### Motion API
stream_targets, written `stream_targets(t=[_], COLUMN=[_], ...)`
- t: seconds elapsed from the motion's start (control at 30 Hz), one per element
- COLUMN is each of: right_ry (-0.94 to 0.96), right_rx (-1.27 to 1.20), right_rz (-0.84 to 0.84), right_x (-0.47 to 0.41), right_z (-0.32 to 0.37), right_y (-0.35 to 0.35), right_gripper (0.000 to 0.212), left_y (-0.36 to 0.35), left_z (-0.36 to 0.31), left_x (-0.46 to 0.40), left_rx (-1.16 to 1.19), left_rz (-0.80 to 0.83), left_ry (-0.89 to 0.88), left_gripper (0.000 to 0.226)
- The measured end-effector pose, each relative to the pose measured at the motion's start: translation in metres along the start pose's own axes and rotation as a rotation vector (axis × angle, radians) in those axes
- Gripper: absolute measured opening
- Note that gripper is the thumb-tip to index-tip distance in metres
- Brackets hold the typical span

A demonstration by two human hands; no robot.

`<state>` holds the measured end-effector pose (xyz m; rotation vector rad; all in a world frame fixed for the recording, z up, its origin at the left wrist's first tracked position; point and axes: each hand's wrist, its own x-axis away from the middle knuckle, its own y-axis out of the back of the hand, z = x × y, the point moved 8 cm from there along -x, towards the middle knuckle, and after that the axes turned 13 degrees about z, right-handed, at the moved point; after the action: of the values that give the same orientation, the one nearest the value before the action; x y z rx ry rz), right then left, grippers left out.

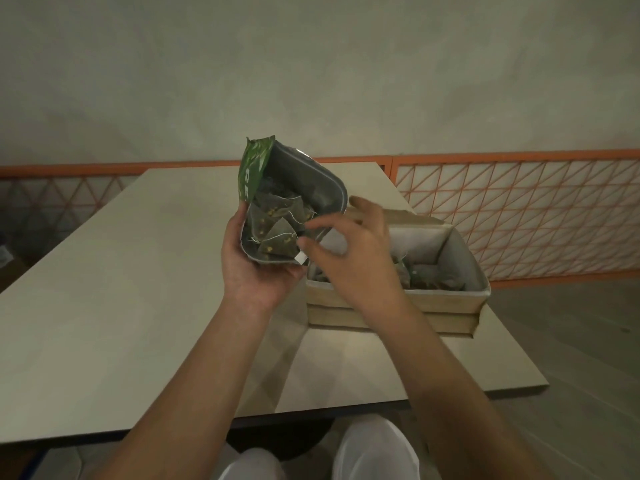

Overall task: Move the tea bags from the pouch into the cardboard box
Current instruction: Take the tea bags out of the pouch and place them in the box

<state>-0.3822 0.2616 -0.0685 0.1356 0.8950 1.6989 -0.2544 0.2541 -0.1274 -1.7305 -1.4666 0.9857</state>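
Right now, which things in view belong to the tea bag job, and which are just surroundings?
Job: green pouch in the left hand; pyramid tea bags; cardboard box; right hand at the pouch mouth.

Surroundings: table; orange lattice railing; wall.

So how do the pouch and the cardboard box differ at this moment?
The pouch is held up off the table in the left hand, tilted with its mouth open toward the camera; the cardboard box sits flat on the table. The pouch is green outside and silvery inside; the box is plain tan. The right hand reaches at the pouch mouth, not the box. Both hold tea bags.
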Motion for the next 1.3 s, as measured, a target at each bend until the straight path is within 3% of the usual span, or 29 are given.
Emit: stream_targets(t=[0.13, 0.43, 0.67, 0.87, 1.0, 1.13, 1.3], right_ry=[-0.069, -0.002, 0.098, 0.051, 0.042, -0.019, -0.184], right_rx=[0.051, 0.066, 0.074, -0.376, -0.507, -0.377, -0.002], right_rz=[0.071, -0.088, -0.272, -0.324, -0.385, -0.358, -0.102], right_x=[-0.006, -0.007, -0.006, -0.009, -0.005, 0.000, 0.006], right_z=[0.004, 0.007, 0.013, 0.002, -0.009, -0.033, -0.069], right_y=[-0.025, -0.018, 0.023, 0.069, 0.102, 0.112, 0.084], right_gripper=[0.039, 0.015, 0.021, 0.010, 0.006, 0.016, 0.019], left_y=[0.004, 0.006, 0.001, -0.001, 0.000, -0.001, -0.004], left_z=[-0.001, -0.003, -0.001, 0.000, 0.001, 0.002, 0.003], left_x=[-0.002, 0.002, -0.003, -0.007, -0.007, -0.005, -0.005], left_rx=[0.004, 0.003, 0.027, 0.069, 0.080, 0.093, 0.116], left_rz=[-0.012, -0.036, -0.010, 0.030, 0.039, 0.046, 0.061], left_ry=[0.003, -0.024, -0.029, -0.015, -0.015, -0.023, -0.019], left_gripper=[0.065, 0.063, 0.059, 0.063, 0.063, 0.062, 0.060])
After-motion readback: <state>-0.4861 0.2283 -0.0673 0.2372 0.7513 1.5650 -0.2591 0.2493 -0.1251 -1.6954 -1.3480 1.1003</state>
